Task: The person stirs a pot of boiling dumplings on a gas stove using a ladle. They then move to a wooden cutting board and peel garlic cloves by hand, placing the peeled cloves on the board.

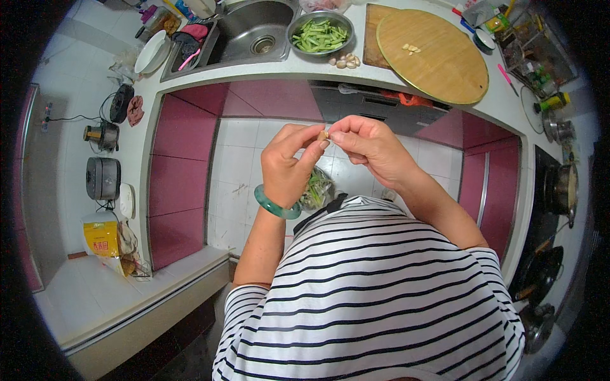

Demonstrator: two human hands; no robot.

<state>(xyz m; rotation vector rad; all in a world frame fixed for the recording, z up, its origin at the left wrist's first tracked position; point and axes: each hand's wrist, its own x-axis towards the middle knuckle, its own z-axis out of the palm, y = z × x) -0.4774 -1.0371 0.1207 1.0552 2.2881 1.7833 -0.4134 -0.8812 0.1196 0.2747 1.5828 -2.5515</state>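
My left hand (291, 152) holds a small garlic clove (323, 135) between thumb and fingertips, above the floor in front of my body. The fingertips of my right hand (369, 143) pinch at the clove's right side, and the two hands meet there. On the counter ahead, several unpeeled garlic cloves (347, 62) lie beside a steel bowl (289, 42) of cut green beans or similar green stalks (319, 35). Several pale peeled cloves (411, 48) rest on a round wooden board (443, 62), which overlaps a rectangular board (374, 45).
A steel sink (255, 28) is left of the bowl. A pink-handled knife (507, 78) lies right of the round board. A stove with a pot (562, 188) and pans stands at the right. Below my hands, a plastic bag of greens (317, 190) sits on the floor.
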